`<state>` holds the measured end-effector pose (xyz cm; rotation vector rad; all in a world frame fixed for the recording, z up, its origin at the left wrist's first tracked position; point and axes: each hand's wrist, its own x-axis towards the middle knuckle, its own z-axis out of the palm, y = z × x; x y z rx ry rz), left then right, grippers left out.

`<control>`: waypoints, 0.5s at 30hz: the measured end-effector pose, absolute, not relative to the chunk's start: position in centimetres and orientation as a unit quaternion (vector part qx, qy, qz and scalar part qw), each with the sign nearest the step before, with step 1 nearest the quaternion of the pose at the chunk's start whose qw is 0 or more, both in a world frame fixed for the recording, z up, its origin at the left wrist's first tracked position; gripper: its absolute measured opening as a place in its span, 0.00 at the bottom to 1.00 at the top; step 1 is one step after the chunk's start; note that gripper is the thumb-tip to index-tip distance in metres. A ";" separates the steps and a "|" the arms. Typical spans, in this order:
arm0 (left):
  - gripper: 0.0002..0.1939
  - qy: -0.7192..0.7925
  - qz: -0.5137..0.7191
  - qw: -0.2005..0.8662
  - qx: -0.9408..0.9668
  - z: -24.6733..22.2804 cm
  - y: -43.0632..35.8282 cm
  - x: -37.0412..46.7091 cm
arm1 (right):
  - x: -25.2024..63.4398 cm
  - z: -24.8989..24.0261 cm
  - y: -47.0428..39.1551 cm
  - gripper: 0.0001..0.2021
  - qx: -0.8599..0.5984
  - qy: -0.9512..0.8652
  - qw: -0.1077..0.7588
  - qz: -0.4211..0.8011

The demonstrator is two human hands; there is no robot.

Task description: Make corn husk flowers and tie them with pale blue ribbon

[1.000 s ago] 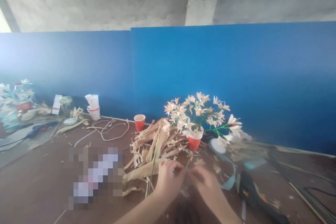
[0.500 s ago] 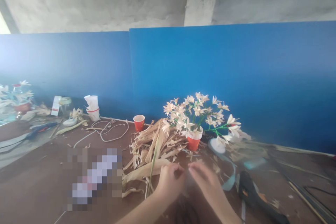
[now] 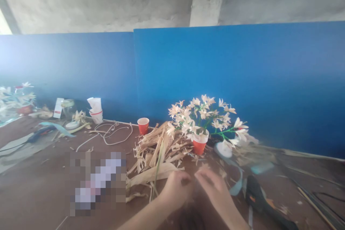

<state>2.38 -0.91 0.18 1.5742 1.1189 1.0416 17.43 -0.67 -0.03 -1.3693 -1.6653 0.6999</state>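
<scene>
My left hand (image 3: 178, 188) is closed with fingers curled, low over the table at the front of a heap of dry husk strips (image 3: 156, 147). Close on its right, my right hand (image 3: 211, 183) has its thumb and fingers drawn together in a pinch. Whatever lies between the fingertips is blurred and too small to name. Behind the hands stands a red paper cup (image 3: 199, 146) full of pale husk flowers (image 3: 205, 115) on green stems. One long husk strip (image 3: 153, 173) lies just left of my left hand.
A black glue gun (image 3: 258, 197) lies to the right, beside a pale blue ribbon (image 3: 237, 183). Another red cup (image 3: 143, 125), a white cable (image 3: 107, 134) and a white cup (image 3: 96, 115) stand or lie further left. A blue panel (image 3: 229, 61) closes off the back.
My hands stay close together and have shifted only slightly. At the far left, a light blue strip now shows more plainly across the table. The rest looks the same.
</scene>
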 end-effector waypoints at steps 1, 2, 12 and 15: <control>0.09 0.451 0.427 0.466 0.631 0.3 -0.9 2.4 | 17.4 0.0 -0.7 0.15 -0.548 -0.661 0.425 0.287; 0.09 0.449 0.432 0.477 0.620 0.3 -0.9 2.4 | 17.4 0.0 -0.7 0.15 -0.547 -0.656 0.428 0.297; 0.08 0.495 0.476 0.498 0.529 -0.7 0.0 2.4 | 16.8 -0.1 -1.0 0.13 -0.535 -0.645 0.396 0.375; 0.08 0.504 0.491 0.486 0.518 -0.8 0.0 2.4 | 16.8 0.1 -1.1 0.13 -0.531 -0.655 0.393 0.367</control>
